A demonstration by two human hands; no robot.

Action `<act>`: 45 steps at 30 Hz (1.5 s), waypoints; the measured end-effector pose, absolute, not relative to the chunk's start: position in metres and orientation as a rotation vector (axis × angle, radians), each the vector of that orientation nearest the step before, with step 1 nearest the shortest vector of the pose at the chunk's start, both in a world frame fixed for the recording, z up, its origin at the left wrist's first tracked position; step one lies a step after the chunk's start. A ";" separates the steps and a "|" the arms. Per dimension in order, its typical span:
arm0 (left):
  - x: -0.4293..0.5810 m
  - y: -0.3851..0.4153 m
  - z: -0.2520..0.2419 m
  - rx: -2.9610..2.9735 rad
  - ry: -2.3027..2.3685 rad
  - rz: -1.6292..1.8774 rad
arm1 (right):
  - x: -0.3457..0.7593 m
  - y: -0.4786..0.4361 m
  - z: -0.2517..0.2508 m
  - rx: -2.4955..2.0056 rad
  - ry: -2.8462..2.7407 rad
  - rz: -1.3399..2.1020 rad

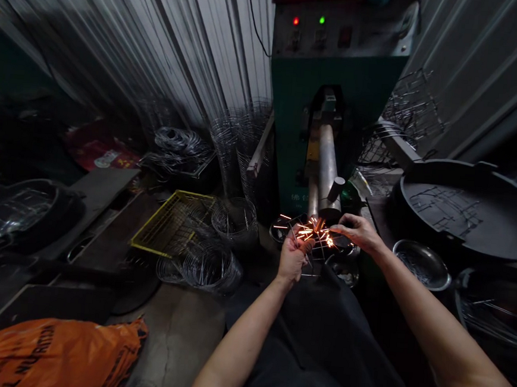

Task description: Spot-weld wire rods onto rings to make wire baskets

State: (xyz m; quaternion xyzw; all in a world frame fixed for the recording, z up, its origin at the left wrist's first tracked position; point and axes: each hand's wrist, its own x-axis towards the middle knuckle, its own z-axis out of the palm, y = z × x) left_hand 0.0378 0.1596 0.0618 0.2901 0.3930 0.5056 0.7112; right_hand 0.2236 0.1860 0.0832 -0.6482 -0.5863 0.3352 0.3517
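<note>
A green spot-welding machine (292, 101) stands in front of me, its red and green lamps lit. Bright orange sparks fly at the tip below its thick metal arm (329, 163). My left hand (293, 257) is closed on a wire frame (309, 274), just left of the sparks. On the right side of the sparks, my right hand (359, 232) is pinched, thumb and fingers together. Whatever sits between those fingertips is too small to make out. The sparks and hands hide much of the frame.
Left of the machine are a yellow wire basket (151, 247) and coiled wire rings (212, 267). A large black pan (476, 205) with thin wire pieces stands at right, above a metal bowl (422, 265). An orange sack (53, 353) lies at lower left.
</note>
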 end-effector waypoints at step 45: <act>0.042 0.174 0.052 0.589 0.841 1.274 | 0.224 0.188 0.082 -1.532 -1.818 0.405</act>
